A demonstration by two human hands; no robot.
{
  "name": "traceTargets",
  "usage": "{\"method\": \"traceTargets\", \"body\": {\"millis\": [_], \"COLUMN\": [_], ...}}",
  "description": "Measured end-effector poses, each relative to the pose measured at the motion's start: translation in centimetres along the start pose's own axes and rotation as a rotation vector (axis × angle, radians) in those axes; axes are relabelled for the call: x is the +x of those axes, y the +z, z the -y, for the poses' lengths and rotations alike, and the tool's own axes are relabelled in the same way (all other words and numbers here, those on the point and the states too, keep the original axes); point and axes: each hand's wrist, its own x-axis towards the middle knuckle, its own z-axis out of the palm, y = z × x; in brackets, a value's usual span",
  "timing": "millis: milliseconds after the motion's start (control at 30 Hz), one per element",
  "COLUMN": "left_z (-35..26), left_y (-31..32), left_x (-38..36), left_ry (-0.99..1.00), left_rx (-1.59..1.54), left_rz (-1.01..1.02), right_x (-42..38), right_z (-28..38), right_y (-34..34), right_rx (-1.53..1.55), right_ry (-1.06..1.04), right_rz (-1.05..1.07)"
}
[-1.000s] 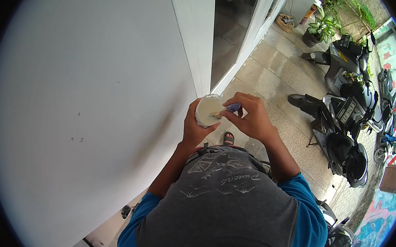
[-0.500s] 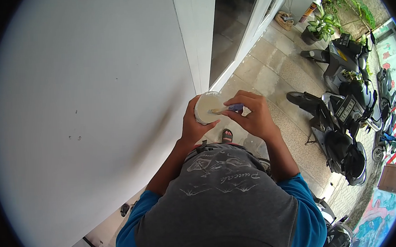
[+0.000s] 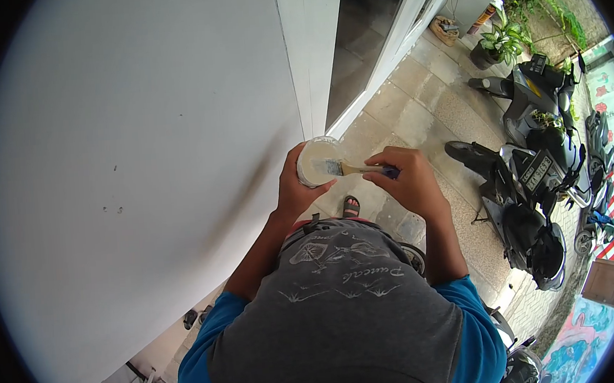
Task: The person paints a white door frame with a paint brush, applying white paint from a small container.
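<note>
My left hand (image 3: 294,189) grips a small round container (image 3: 316,162) filled with pale paint, held up beside the white wall (image 3: 134,168). My right hand (image 3: 407,183) holds a paintbrush (image 3: 348,168) by its purple handle. The brush lies nearly level, its wet bristles over the container's open top. Both hands are in front of my chest, close to the wall's corner trim.
A white door frame and dark glass (image 3: 360,38) stand just right of the wall. Tiled floor (image 3: 422,105) runs below, with my sandalled foot (image 3: 351,206) visible. Parked scooters (image 3: 534,175) line the right side. Potted plants (image 3: 499,43) stand farther back.
My right hand has drawn back to the right, pulling the brush up out of the paint so its bristles now show over the container. The left hand keeps the container steady.
</note>
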Motion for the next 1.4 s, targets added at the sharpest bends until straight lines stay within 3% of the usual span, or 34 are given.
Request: {"method": "traceTargets", "body": {"millis": [533,700,833,900,1033,1100,1400], "left_z": [1.1,2.3,3.3,3.8,4.1,4.0,3.0], "left_y": [0.4,0.6,0.5,0.5,0.1,-0.3,-2.7], "left_x": [-1.5,-2.1,-2.9,-3.3,-4.4,-5.0,-7.0], "left_ry": [-0.011,-0.064,-0.074,-0.080,-0.097,-0.118,-0.123], "left_rx": [-0.017,-0.072,-0.050,-0.064,0.024,0.027,0.019], "left_rz": [0.011,0.017,0.025,0.017,-0.023,-0.014,-0.086], "right_x": [-0.3,-0.9,-1.2,-1.4,-1.3,-0.8,2.2], "right_z": [-0.4,-1.6,-5.8,-8.6,-12.2,-13.8,-24.2], "right_y": [0.6,0.7,2.0,3.2,5.5,7.2,18.7], "right_rx": [0.016,0.014,0.118,0.522,0.762,0.993,0.773], "right_ry": [0.105,0.208,0.306,0.332,0.451,0.482,0.571], "right_rz": [-0.034,0.079,0.244,0.309,0.343,0.259,0.114]}}
